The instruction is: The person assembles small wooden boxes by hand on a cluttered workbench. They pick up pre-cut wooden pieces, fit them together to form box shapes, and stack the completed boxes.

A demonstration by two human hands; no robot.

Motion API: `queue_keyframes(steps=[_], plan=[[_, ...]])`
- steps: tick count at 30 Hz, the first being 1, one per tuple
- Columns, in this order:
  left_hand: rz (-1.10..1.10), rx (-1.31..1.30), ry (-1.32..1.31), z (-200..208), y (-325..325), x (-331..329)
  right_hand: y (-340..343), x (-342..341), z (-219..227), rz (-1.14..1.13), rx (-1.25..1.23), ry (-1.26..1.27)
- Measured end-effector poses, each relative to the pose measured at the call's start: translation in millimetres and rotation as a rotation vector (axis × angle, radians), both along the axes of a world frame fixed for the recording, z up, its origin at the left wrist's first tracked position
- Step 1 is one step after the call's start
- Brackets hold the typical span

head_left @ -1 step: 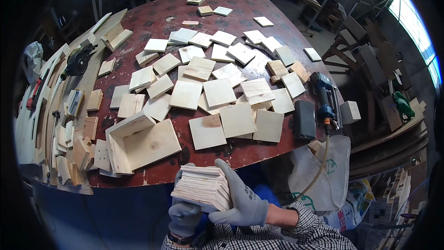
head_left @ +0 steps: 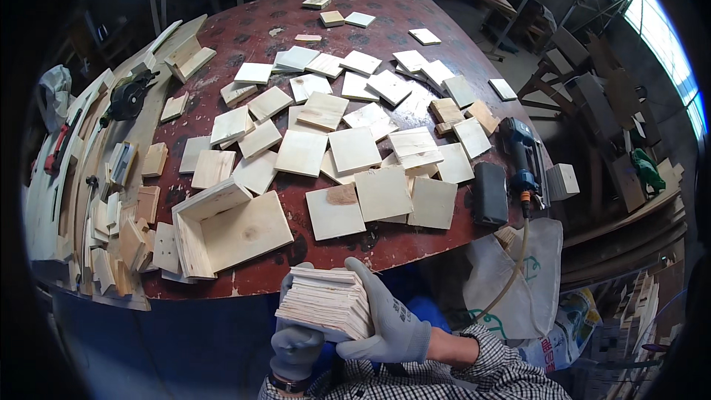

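A stack of thin, pale plywood pieces (head_left: pixel 326 302) is held between my gloved hands, in front of the table's near edge. My left hand (head_left: pixel 298 342), in a grey glove, grips the stack from the left and below. My right hand (head_left: pixel 391 320), gloved the same, clasps its right side with the fingers reaching up along it. Both hands are closed on the stack, and part of the left fingers is hidden behind it. Just beyond lie many loose square plywood pieces (head_left: pixel 301 152), some overlapping, on the dark red table (head_left: pixel 337 250).
An open-sided wooden box (head_left: pixel 252 231) sits at the table's near left. Wood strips and offcuts (head_left: pixel 104 215) crowd the left side. Along the right edge lie a dark block (head_left: pixel 489 192) and a nail gun (head_left: pixel 522 152) with a hose (head_left: pixel 511 281) hanging past a white sack (head_left: pixel 544 274).
The table and the things on it sit very slightly farther right in the picture. My hands keep the same hold on the stack.
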State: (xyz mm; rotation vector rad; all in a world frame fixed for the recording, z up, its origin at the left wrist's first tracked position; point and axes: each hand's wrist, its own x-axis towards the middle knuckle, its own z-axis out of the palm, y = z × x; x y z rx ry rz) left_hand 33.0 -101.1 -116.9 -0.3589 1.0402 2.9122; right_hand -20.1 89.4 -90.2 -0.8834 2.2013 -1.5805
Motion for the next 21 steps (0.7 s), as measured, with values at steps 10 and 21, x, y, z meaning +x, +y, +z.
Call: queue_keyframes(steps=[10, 21], plan=[[0.044, -1.238, 0.679, 14.6, -20.0, -34.3, 13.0, -46.8, 4.6, -0.015, 0.050, 0.483], [-0.077, -1.856, 0.545, -51.5, -19.2, -31.8, 27.5, -62.7, -51.7, -0.018, 0.235, 0.524]])
